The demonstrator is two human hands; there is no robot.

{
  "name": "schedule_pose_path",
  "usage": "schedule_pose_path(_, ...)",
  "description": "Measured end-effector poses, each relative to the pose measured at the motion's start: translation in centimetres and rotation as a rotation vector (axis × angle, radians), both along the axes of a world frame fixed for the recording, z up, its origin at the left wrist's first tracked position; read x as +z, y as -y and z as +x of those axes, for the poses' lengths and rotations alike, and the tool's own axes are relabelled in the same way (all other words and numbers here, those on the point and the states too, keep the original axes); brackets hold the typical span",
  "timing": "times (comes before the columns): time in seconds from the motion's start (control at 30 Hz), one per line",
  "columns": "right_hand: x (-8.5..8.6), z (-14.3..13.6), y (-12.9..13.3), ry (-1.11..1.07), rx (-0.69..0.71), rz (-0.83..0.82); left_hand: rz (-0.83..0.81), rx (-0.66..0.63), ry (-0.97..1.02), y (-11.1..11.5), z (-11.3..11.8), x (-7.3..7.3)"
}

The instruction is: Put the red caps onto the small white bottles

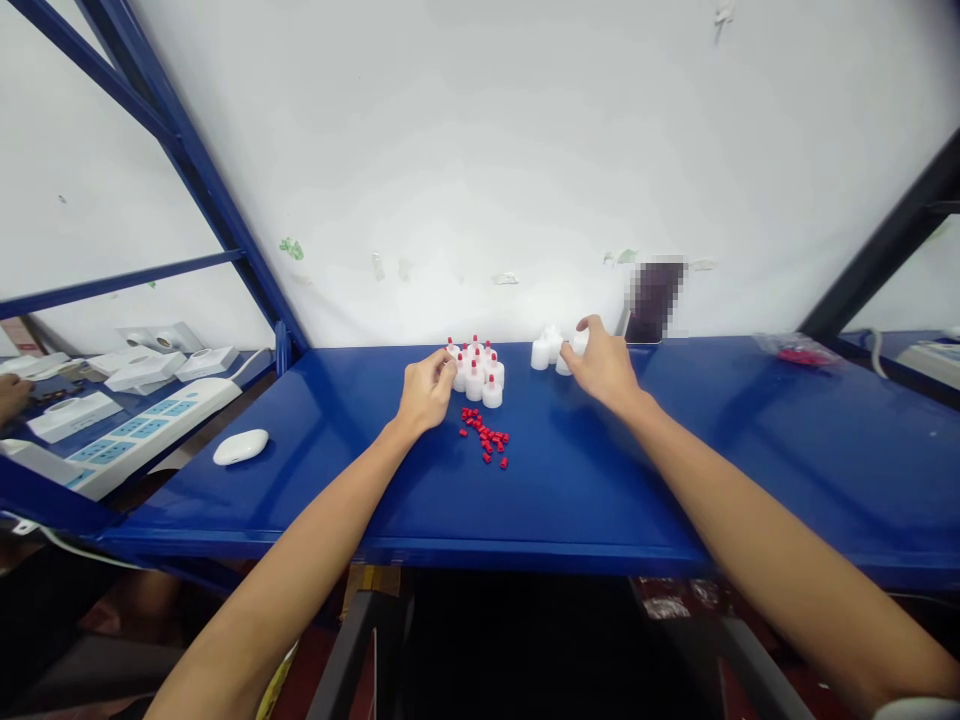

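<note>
Several small white plastic bottles with red caps [473, 380] stand upright in a tight group near the middle of the table. At their left edge is my left hand [426, 392], thumb and fingers closed together; what they hold, if anything, is hidden. In front of the group lie several loose red caps [491, 437]. Farther right stands a smaller cluster of white bottles [541, 354] without red caps. My right hand [606, 365] reaches in from the right of that cluster, with thumb and fingers curled around a white bottle [580, 343].
A phone [652, 300], partly pixelated, leans against the wall. On the left of the blue table [330, 480] lies a white earbud case [241, 447]. A clear bag with red pieces [806, 355] sits at the back right. Beyond the left frame are a power strip [150, 430] and another person's hand [12, 398].
</note>
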State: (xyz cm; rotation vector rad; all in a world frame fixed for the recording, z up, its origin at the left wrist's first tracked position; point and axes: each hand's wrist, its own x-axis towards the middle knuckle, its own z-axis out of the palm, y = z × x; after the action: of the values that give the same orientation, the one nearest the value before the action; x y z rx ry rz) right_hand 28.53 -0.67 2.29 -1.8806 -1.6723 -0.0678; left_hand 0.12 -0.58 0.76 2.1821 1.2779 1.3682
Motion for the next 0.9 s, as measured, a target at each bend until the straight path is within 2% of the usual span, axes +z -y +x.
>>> schedule_pose_path(0.23,-1.1,-0.2,-0.4,-0.063,0.016,-0.144,0.005,-0.034,-0.025,0.3,0.1,0.1)
schedule_pose_path(0.4,-1.2,-1.4,0.4,0.133,0.06,-0.035,0.01,-0.031,-0.017,0.7,0.2,0.3)
schedule_pose_path(0.5,-1.6,-1.7,0.6,0.182,0.164,-0.041,0.009,-0.047,-0.028,0.8,0.2,0.3)
schedule_pose_path(0.63,-1.7,-2.1,0.8,0.076,0.294,-0.086,-0.034,-0.123,0.071,0.6,0.3,0.1)
schedule_pose_path(0.73,-1.2,-3.0,1.6,-0.082,0.383,0.018,-0.1,-0.204,0.239,0.5,0.5,0.0)
schedule_pose_path(0.9,-0.7,-6.7,4.4,-0.464,0.632,0.378,-0.187,-0.326,0.339,1.4,1.5,0.2)
